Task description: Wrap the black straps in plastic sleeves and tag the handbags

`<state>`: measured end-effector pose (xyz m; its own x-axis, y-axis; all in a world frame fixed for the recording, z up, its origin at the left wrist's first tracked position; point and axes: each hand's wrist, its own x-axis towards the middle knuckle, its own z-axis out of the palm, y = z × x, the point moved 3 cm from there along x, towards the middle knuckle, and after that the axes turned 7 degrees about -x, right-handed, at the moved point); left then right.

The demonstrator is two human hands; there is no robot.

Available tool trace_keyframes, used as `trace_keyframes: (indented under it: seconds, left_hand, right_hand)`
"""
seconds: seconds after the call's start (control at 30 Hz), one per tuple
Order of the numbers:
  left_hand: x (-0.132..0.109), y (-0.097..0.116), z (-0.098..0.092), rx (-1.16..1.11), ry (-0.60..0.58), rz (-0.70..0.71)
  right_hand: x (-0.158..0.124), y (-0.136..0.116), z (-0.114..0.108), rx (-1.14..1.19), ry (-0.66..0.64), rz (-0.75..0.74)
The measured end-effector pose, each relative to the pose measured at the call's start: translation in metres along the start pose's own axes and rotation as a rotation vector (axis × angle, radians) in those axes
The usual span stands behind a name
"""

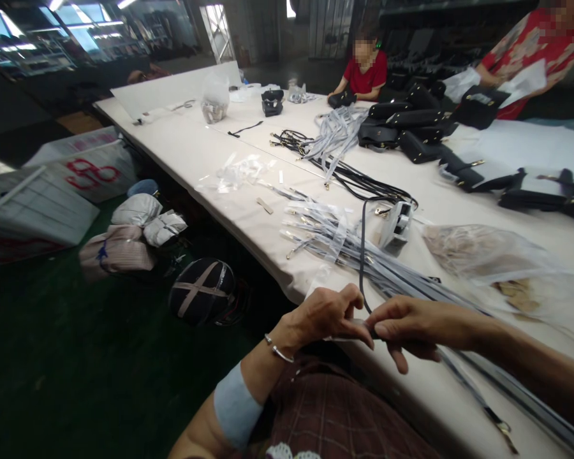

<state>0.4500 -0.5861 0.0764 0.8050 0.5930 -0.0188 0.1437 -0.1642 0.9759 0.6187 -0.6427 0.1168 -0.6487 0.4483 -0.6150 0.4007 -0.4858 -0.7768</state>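
Note:
At the near table edge, my left hand [326, 313] and my right hand [414, 326] almost meet, thumbs and fingers pinched. A narrow dark strap [363, 255] runs down from the table to the fingertips of both. Beneath my left hand shows a bit of clear plastic, partly hidden by the fingers. Just beyond lie several straps in clear plastic sleeves [335, 239] with gold-coloured hooks. One strap end with a gold hook [506, 433] lies at lower right. A small grey and black device [397, 228] stands beside the bundle.
Black handbags [380, 135] are heaped at the right back. Two people in red are across the table [210, 220]. A clear bag with brown contents [488, 252] lies right; plastic scraps [243, 171] lie mid-table. Bundles [117, 248] and a stool [201, 290] stand on the floor at left.

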Motion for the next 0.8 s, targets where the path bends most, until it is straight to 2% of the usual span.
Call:
trace_keyframes:
  seconds: [0.13, 0.27, 0.37, 0.47, 0.63, 0.8]
  left_hand:
    - [-0.008, -0.008, -0.006, -0.125, 0.02, 0.039]
    - [-0.018, -0.021, -0.009, -0.268, 0.002, -0.069]
    - [-0.024, -0.03, -0.01, -0.368, 0.002, -0.164]
    - [-0.027, -0.035, -0.014, -0.404, 0.051, -0.168]
    - [-0.03, -0.035, -0.018, -0.359, 0.091, -0.101]
    - [-0.032, -0.029, -0.021, -0.251, 0.145, 0.122]
  right_hand:
    - [0.007, 0.023, -0.001, 0.17, 0.157, -0.069]
    - [0.002, 0.028, -0.005, 0.195, 0.304, -0.059]
    - [-0.008, 0.022, -0.007, 0.111, 0.292, -0.05]
    - [-0.018, 0.017, -0.01, -0.004, 0.259, -0.042]
    - [-0.024, 0.019, -0.017, 0.017, 0.385, 0.001]
    - [-0.019, 0.019, -0.014, 0.149, 0.459, 0.019]
